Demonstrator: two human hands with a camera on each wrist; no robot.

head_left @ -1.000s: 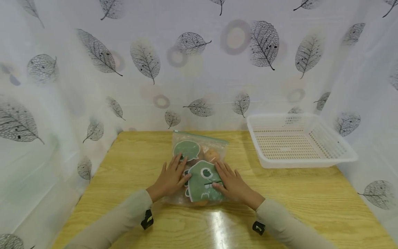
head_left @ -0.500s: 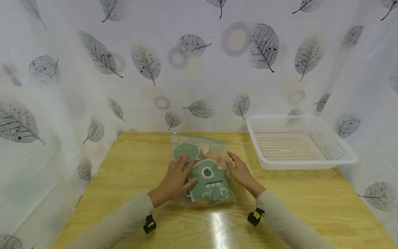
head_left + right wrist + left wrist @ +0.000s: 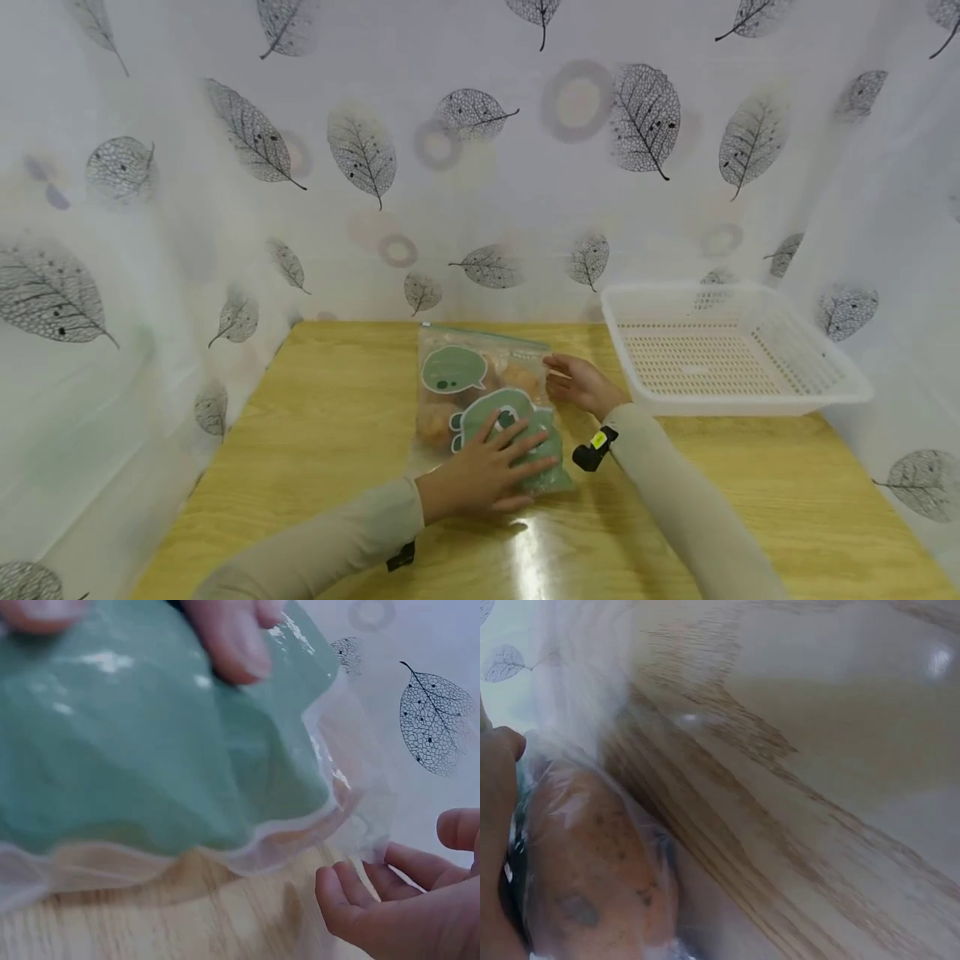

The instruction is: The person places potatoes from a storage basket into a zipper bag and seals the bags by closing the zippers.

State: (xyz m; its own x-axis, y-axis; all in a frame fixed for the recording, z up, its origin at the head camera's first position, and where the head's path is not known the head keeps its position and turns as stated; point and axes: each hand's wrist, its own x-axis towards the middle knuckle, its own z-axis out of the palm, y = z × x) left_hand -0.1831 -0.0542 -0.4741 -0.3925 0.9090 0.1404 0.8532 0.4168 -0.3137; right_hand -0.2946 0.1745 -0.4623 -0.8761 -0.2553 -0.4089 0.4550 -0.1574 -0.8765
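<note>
A clear zip bag (image 3: pixel 442 387) with a green cartoon monster print lies on the table, its green zip edge at the far side. Through the plastic show several rounded orange-brown items (image 3: pixel 435 423); one orange item (image 3: pixel 592 862) with dark spots fills the lower left of the left wrist view. My left hand (image 3: pixel 483 471) rests on the print with its fingers spread. At the bag's right edge, just below the zip, is my right hand (image 3: pixel 581 385). In the right wrist view its fingertips (image 3: pixel 330 889) are right at the plastic corner, the thumb standing apart.
A white slotted plastic basket (image 3: pixel 637 396) stands at the back right of the wooden table (image 3: pixel 337 400). Behind and at the sides hangs a whitish sheet (image 3: pixel 487 192) with leaf prints.
My left hand has slid from the bag's left side down and right onto the print. My right hand has left the print for the bag's upper right edge.
</note>
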